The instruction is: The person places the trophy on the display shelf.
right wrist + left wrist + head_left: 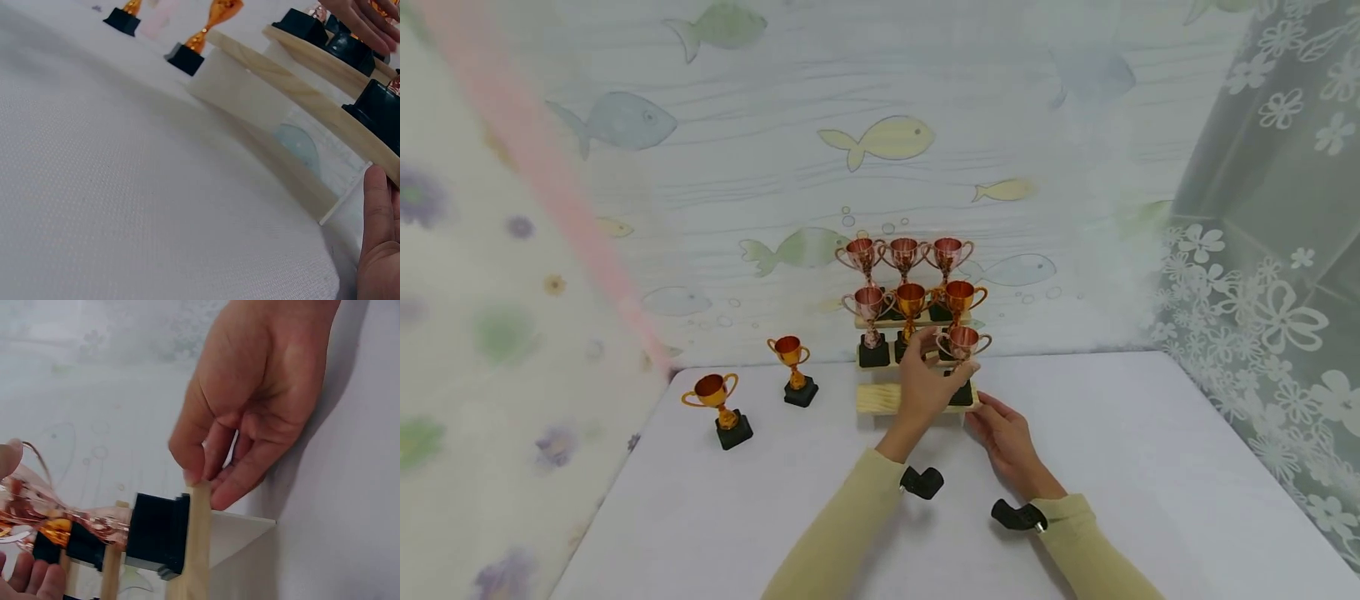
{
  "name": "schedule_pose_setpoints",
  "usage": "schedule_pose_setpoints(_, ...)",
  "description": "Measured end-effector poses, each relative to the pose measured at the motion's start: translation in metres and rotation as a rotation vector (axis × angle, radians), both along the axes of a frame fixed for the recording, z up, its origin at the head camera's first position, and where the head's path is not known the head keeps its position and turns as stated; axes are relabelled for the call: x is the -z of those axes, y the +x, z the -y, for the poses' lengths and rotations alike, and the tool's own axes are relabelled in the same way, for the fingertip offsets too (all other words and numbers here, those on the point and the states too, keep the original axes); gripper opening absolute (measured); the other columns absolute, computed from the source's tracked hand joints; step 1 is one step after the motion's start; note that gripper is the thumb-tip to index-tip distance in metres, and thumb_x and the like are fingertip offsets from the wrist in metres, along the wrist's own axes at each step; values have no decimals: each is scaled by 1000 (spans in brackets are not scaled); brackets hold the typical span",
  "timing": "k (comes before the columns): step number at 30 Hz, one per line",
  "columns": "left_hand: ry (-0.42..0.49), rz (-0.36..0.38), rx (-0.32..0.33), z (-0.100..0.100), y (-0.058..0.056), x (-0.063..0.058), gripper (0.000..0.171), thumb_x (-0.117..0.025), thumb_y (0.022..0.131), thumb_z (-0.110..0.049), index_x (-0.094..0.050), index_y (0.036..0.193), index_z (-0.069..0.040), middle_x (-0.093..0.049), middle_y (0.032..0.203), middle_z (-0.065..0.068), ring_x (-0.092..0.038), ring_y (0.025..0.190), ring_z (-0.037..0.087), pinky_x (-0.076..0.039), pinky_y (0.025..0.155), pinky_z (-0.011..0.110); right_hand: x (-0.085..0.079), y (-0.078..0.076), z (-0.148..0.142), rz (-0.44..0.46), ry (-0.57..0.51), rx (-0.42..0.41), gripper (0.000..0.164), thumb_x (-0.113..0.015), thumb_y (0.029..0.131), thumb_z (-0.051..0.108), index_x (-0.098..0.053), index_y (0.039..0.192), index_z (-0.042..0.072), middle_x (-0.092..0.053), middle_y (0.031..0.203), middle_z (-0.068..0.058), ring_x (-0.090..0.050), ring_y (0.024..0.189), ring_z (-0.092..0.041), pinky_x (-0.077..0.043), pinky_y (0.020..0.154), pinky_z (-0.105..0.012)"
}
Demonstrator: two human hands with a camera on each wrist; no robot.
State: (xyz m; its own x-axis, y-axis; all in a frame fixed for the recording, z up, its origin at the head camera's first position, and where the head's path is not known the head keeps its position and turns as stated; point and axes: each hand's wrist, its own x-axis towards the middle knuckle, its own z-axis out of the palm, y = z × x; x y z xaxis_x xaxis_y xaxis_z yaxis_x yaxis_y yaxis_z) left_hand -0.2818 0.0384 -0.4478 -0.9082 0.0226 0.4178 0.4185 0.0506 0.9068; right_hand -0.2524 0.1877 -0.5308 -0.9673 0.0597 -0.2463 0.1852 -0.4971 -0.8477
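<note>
A stepped stand (877, 398) has pale wooden steps and white side supports. On the right of its bottom step stands a rose-gold trophy cup (964, 342) with a black base (156, 531). My left hand (923, 385) is around this cup, thumb near the bowl and stem, fingers spread apart from it on the left. Its fingers (37, 578) show at the edge of the left wrist view. My right hand (1006, 437) grips the bottom step's right end. The left wrist view shows its thumb and fingers pinching the wooden edge (199, 537).
Rose-gold trophies (905, 254) line the top step. The middle step holds a rose-gold trophy (869, 307) and two gold ones (911, 300). Two more gold trophies (713, 392) (790, 352) stand left on the white table (647, 517). A fish-patterned curtain (1075, 167) hangs behind.
</note>
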Motion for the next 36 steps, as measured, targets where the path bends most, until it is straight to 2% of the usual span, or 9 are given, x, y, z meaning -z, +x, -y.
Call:
schedule_pose_setpoints(5,-20,-85,-51,22,24,-12,79,-88,80,-19,-44,145,-4,-53,133,15,-51,124,35,-51,104,51,4,-2,1,-11,17,12,54,-52,104,5,-33,153,-8,-55,136,-10,-67,102,-4,-54,98,-22)
schedule_pose_setpoints(9,-49,-251,-38,53,41,-21,68,-83,84,-14,-48,141,-5,-54,133,13,-52,124,27,-52,103,50,6,-2,0,-2,34,15,54,-50,104,5,-32,154,-8,-49,143,-15,-67,100,-2,-54,97,-21)
schedule_pose_setpoints(12,-79,-407,-70,87,48,-24,58,-80,84,-4,-54,135,-3,-58,130,14,-55,120,26,-54,101,40,6,-2,-1,14,22,12,53,-49,105,4,-32,155,-6,-42,150,-18,-66,101,-2,-54,98,-20)
schedule_pose_setpoints(17,-169,-645,-250,156,47,-23,51,-77,75,6,-62,123,6,-63,118,24,-59,109,33,-51,98,27,4,-2,-1,15,29,-5,55,-49,106,6,-30,156,-5,-41,151,-18,-65,103,-2,-52,100,-20)
schedule_pose_setpoints(21,-257,-724,-397,219,42,-15,47,-77,70,8,-64,116,11,-63,112,30,-57,103,39,-47,95,22,2,-1,0,15,31,-12,55,-48,105,6,-30,156,-4,-37,155,-20,-66,102,-1,-52,100,-20)
schedule_pose_setpoints(25,-320,-709,-537,275,41,-4,47,-79,71,5,-65,115,10,-61,115,31,-56,106,38,-43,100,17,2,-1,1,11,33,-12,56,-47,105,6,-28,157,-4,-32,159,-22,-65,101,-1,-52,100,-20)
schedule_pose_setpoints(29,-307,-607,-659,312,42,7,54,-82,71,2,-64,122,6,-58,124,27,-52,121,32,-38,110,22,2,1,-1,14,20,-10,56,-46,105,5,-27,157,-4,-31,160,-22,-66,101,-1,-52,101,-20)
schedule_pose_setpoints(32,-256,-457,-706,330,42,16,63,-83,74,1,-58,132,3,-54,134,22,-46,129,28,-34,114,32,3,1,-1,16,19,-20,56,-46,106,6,-26,157,-3,-30,162,-21,-65,102,0,-51,102,-21)
schedule_pose_setpoints(36,-168,-178,-684,339,42,24,77,-82,81,-4,-43,148,-3,-42,150,14,-37,138,29,-28,123,44,2,1,1,5,1,-22,56,-46,106,5,-27,157,-4,-30,161,-22,-65,103,-1,-51,103,-21)
